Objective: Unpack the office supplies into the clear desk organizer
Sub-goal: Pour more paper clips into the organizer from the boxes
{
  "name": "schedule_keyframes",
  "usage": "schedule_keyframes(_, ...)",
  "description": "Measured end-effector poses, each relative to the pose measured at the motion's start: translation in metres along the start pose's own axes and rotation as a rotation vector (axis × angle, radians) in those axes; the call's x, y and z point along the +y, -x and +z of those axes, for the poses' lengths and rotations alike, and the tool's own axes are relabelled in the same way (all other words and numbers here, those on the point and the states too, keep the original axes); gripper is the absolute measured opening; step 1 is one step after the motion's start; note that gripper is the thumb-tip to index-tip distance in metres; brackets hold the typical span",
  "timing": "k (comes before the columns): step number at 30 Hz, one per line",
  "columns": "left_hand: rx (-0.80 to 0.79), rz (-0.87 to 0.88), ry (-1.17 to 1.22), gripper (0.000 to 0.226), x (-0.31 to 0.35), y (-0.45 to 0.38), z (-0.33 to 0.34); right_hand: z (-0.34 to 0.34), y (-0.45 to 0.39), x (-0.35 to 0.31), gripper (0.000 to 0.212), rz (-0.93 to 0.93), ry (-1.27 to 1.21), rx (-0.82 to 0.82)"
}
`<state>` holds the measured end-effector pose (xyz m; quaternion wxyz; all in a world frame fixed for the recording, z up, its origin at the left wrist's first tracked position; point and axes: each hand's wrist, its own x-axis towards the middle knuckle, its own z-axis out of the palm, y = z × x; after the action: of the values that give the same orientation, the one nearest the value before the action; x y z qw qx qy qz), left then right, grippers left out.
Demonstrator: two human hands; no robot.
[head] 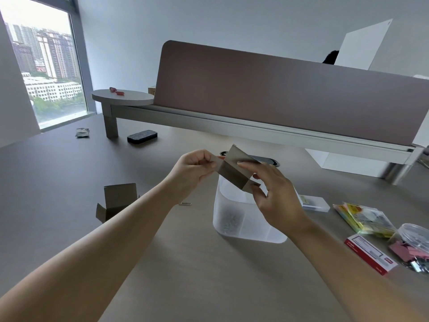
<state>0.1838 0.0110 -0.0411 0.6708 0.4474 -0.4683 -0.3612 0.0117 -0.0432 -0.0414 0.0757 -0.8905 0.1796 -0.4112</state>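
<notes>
One batch of paper clips (228, 220) already lies in the clear organizer (246, 235). Above it, left hand (192, 168) pinches the flap and right hand (271, 194) grips a small cardboard box (234, 171). Sticky notes (362, 218), staples box (369, 253) and clip tub (413, 246) wait on the surface (185, 263).

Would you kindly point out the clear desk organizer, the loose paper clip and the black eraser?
clear desk organizer (251, 238): head view, near wall.
loose paper clip (185, 203): head view, its middle.
black eraser (142, 136): head view, top face.
</notes>
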Motion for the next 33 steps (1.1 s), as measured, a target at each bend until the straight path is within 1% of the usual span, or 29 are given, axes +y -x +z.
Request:
schedule_keyframes(3, 0.022, -0.02, -0.033, 0.027, 0.002, 0.001, 0.002, -0.003, -0.001, -0.002, 0.051, 0.039, -0.079, -0.043)
schedule_keyframes(5, 0.039, -0.025, -0.071, 0.025, 0.005, 0.001, 0.003, -0.005, -0.002, -0.006, 0.048, 0.122, -0.157, -0.068)
schedule_keyframes(7, 0.044, -0.018, -0.101, 0.023, 0.01, 0.002, 0.003, -0.007, -0.004, -0.011, 0.047, 0.196, -0.265, -0.077)
schedule_keyframes(11, 0.062, -0.071, -0.15, 0.017, 0.026, 0.012, -0.002, -0.01, -0.015, -0.022, 0.054, 0.289, -0.516, -0.065)
schedule_keyframes(13, 0.095, -0.091, -0.165, 0.017, 0.035, 0.023, -0.007, -0.009, -0.019, -0.031, 0.051, 0.322, -0.572, -0.096)
schedule_keyframes(18, 0.209, -0.181, -0.243, 0.013, 0.044, 0.069, -0.031, 0.01, -0.013, -0.064, 0.047, 0.295, -0.456, -0.196)
schedule_keyframes(22, 0.344, -0.245, -0.298, 0.015, 0.03, 0.117, -0.047, 0.037, 0.007, -0.086, 0.045, 0.316, -0.416, -0.277)
schedule_keyframes(24, 0.448, -0.246, -0.33, 0.017, 0.017, 0.138, -0.054, 0.052, 0.02, -0.094, 0.038, 0.346, -0.429, -0.297)
schedule_keyframes(26, 0.532, -0.259, -0.402, 0.012, 0.006, 0.154, -0.061, 0.065, 0.031, -0.097, 0.025, 0.38, -0.438, -0.279)
schedule_keyframes(28, 0.595, -0.251, -0.441, 0.011, 0.0, 0.162, -0.068, 0.075, 0.037, -0.095, 0.019, 0.402, -0.391, -0.262)
schedule_keyframes(30, 0.643, -0.232, -0.529, 0.014, -0.002, 0.16, -0.076, 0.084, 0.037, -0.088, 0.025, 0.399, -0.284, -0.301)
schedule_keyframes(33, 0.715, -0.239, -0.657, 0.013, -0.002, 0.149, -0.087, 0.097, 0.03, -0.073, 0.037, 0.364, -0.109, -0.41)
